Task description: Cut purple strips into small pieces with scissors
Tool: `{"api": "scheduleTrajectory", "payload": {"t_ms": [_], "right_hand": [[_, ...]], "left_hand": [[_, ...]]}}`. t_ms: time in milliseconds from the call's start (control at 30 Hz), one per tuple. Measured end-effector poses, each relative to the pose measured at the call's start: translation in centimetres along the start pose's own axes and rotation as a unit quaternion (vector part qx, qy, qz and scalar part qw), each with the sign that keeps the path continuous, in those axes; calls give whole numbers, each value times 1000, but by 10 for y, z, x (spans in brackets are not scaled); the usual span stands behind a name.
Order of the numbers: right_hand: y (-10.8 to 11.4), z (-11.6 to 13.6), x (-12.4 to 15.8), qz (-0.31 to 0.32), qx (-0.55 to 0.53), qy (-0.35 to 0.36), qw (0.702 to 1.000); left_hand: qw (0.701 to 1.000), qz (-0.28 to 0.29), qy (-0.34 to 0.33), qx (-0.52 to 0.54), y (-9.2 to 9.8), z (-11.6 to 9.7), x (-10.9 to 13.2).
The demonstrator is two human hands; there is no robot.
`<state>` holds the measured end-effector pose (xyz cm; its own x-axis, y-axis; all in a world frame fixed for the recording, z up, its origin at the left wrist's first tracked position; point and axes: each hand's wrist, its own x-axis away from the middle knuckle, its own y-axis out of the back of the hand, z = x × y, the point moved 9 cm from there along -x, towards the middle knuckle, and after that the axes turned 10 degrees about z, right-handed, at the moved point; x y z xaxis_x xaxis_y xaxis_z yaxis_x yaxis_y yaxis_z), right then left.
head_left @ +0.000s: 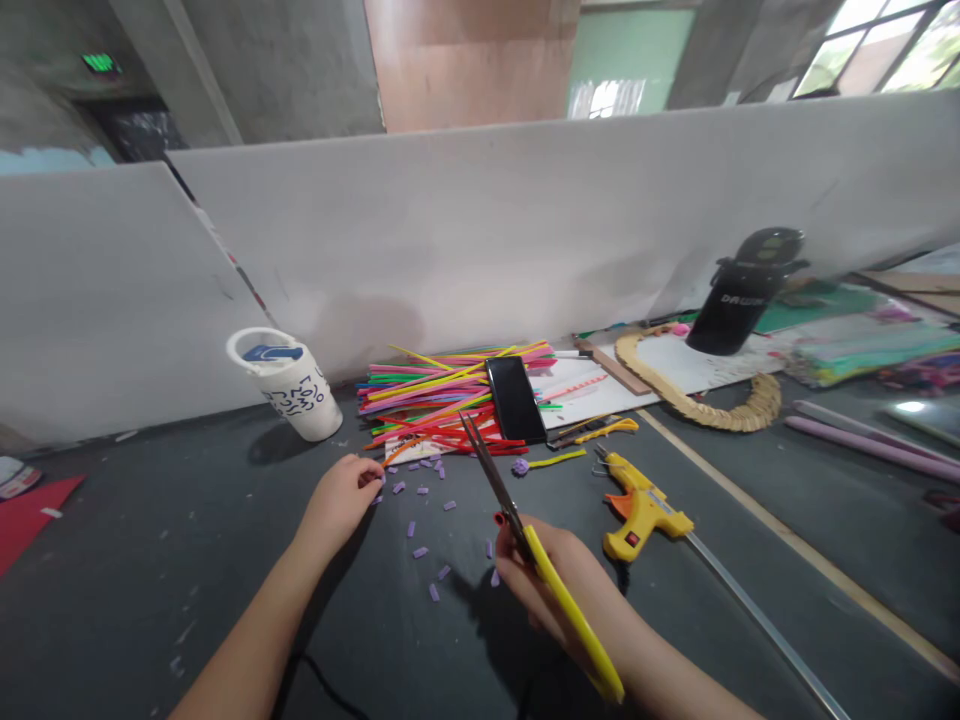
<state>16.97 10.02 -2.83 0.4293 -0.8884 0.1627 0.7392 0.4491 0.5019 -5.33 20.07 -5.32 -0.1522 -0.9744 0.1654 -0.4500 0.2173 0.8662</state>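
Left hand (349, 492), fingertips together at purple bits (420, 552), grip on one unclear; the bits, strewn across the table (217, 560), likely light, soft, best edge-pinched; right hand (576, 570), clasped round scissors (514, 513), likely stiff, best held by the handle (574, 615).

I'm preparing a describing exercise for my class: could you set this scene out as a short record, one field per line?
Left hand: by the purple bits; whether it holds one is unclear
Right hand: holds scissors, blades pointing away from the person
Purple bits: scattered on the dark table
Phone: over part of the coloured stems
Glue gun: yellow, right of the right hand
Cup: white, beyond the left hand
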Motion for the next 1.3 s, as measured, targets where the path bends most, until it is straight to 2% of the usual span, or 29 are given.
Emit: {"api": "scheduleTrajectory", "payload": {"t_ms": [367,467,633,800,933,1200,1300], "right_hand": [[-2,3,3,13,-3,-3,1000],[-1,4,2,10,3,-5,1000],[2,7,1,3,9,-1,1000],[-1,5,1,7,1,5,1000],[-2,0,1,7,-10,-7,1000],[-1,9,3,26,-25,-15,999],[-1,6,3,26,-27,-18,999]], "left_hand": [[998,-52,12,14,6,2,-5],[999,-39,8,36,2,-3,-3],[997,22,-33,60,-8,-15,6],[998,-37,-53,14,1,-17,-1],[995,-62,-70,-16,-1,-22,-4],[992,-65,-98,-36,-10,-26,0],[992,-51,-113,-31,-14,-35,-1]]}}
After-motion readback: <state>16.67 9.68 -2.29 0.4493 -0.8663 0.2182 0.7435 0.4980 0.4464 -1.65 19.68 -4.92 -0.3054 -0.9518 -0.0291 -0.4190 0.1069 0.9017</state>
